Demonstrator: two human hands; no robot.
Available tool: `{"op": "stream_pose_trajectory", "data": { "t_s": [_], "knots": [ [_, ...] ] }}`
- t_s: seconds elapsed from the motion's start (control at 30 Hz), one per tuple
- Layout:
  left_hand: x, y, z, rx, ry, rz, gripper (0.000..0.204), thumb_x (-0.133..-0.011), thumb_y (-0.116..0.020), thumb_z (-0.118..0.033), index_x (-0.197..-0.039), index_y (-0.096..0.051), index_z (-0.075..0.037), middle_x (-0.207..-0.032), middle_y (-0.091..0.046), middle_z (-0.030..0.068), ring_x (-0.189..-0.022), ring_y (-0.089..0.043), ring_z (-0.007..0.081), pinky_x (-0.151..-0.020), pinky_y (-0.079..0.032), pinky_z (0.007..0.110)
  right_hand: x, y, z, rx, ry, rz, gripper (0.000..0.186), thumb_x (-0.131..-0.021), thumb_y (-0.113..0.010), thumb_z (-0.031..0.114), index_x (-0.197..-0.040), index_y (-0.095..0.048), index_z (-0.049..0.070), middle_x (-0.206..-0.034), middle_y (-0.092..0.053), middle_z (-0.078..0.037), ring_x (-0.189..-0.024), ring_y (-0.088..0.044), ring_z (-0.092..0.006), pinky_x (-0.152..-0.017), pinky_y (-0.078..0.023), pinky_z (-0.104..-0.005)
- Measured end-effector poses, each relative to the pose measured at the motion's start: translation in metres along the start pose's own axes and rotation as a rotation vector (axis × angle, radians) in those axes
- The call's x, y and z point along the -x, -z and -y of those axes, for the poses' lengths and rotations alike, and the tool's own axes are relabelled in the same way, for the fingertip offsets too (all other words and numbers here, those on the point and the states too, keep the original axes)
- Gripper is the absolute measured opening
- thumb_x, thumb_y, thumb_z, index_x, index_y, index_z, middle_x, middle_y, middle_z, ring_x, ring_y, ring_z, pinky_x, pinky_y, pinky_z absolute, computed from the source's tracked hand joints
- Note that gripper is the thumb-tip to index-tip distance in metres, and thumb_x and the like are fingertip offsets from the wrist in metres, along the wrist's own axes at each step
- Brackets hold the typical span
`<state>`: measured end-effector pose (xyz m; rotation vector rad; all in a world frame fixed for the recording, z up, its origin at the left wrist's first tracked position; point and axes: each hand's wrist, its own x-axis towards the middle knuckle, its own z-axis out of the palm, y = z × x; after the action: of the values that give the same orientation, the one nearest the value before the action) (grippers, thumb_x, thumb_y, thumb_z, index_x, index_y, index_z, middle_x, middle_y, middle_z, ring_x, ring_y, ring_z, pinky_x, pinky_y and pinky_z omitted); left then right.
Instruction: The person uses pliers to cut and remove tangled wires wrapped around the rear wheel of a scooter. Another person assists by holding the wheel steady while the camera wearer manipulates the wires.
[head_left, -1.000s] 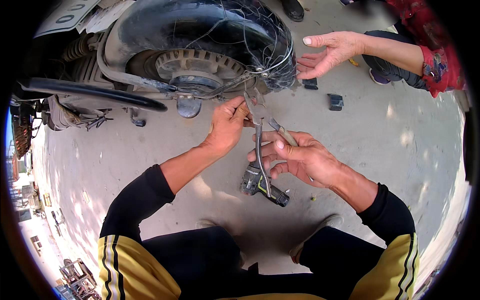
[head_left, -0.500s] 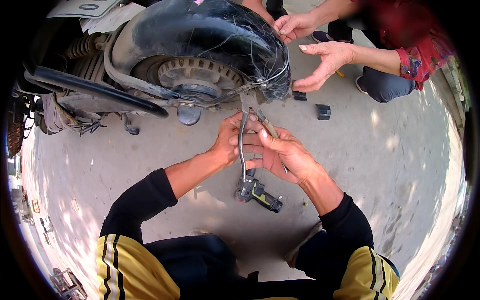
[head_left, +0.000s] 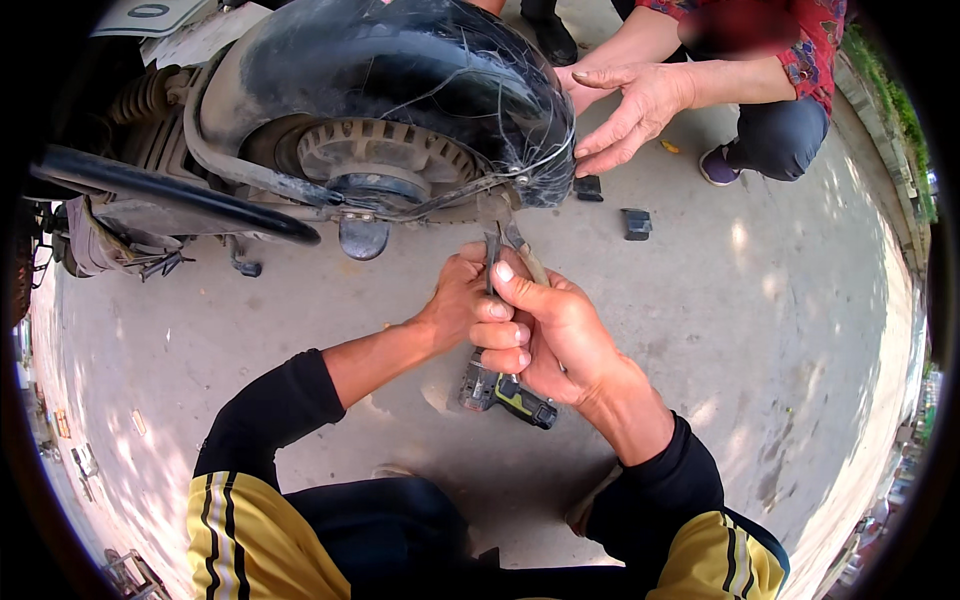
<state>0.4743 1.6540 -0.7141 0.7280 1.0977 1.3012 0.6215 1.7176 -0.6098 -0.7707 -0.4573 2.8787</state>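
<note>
Wire done: wire already runs over the fender, strands bunched at its right end.
Wire left: part-way, I'd judge. Some strands look loose and I see no clearly finished end; how much remains, can't tell.
Pliers: pliers upright in my grip, head pointing up at the fender's lower right end, just below the bunched wire. Whether the head bites on a strand is too small to tell.
Right fingers: my right fingers are curled closed round the pliers, handles drawn near each other, thumb up close to the head.
Left fingers: my left fingers are bent, just left of the pliers, tips partly hidden. Can't tell how far open or if they pinch a wire end.
Drill: drill on the ground below my hands, part covered by my right one.
Blocks: two black blocks on the ground, right of the fender.
Helper: other person's hand spread open at the fender's right edge; touching or not, can't tell.
</note>
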Motion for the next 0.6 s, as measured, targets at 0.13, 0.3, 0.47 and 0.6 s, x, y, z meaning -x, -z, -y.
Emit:
{"op": "stream_pose_trajectory", "data": {
  "t_s": [0.13, 0.3, 0.47, 0.6],
  "knots": [
    [-0.001, -0.003, -0.005, -0.196, -0.041, -0.023, 0.021, -0.103, -0.053, -0.016, -0.118, -0.062, -0.002, -0.105, -0.068, 0.0033, -0.092, -0.063, 0.0103, -0.079, -0.055, 0.031, 0.001, -0.014, -0.002, 0.217, 0.038, -0.216, 0.014, -0.108, -0.061, 0.021, -0.113, -0.049, 0.015, -0.085, -0.045, 0.001, -0.064, -0.035, -0.0071, -0.053, -0.029, -0.0241],
    [0.003, 0.004, -0.022, -0.080, -0.137, -0.270, 0.026, -0.106, -0.051, -0.020, -0.121, -0.063, -0.002, -0.100, -0.069, 0.0047, -0.087, -0.062, 0.0105, -0.075, -0.053, 0.029, 0.000, -0.032, -0.002, 0.551, 0.061, -0.418, 0.018, -0.107, -0.061, 0.019, -0.118, -0.049, 0.013, -0.086, -0.046, 0.000, -0.063, -0.035, -0.0072, -0.052, -0.029, -0.0252],
    [0.007, 0.009, -0.038, -0.011, -0.210, -0.202, 0.031, -0.107, -0.052, -0.031, -0.117, -0.065, -0.003, -0.095, -0.071, 0.0069, -0.084, -0.065, 0.0133, -0.071, -0.052, 0.030, 0.002, -0.044, 0.002, 0.800, 0.061, -0.524, 0.022, -0.107, -0.059, 0.017, -0.124, -0.049, 0.009, -0.085, -0.047, -0.001, -0.062, -0.038, -0.0087, -0.050, -0.033, -0.0273],
    [0.009, 0.003, -0.052, 0.086, -0.110, -0.218, 0.044, -0.110, -0.049, -0.038, -0.122, -0.064, 0.002, -0.103, -0.069, 0.0097, -0.088, -0.067, 0.0168, -0.077, -0.055, 0.032, -0.003, -0.044, -0.006, 0.937, 0.083, -0.595, 0.023, -0.108, -0.057, 0.017, -0.126, -0.050, 0.006, -0.084, -0.048, -0.002, -0.062, -0.041, -0.0096, -0.049, -0.037, -0.0292]
  ]
}}
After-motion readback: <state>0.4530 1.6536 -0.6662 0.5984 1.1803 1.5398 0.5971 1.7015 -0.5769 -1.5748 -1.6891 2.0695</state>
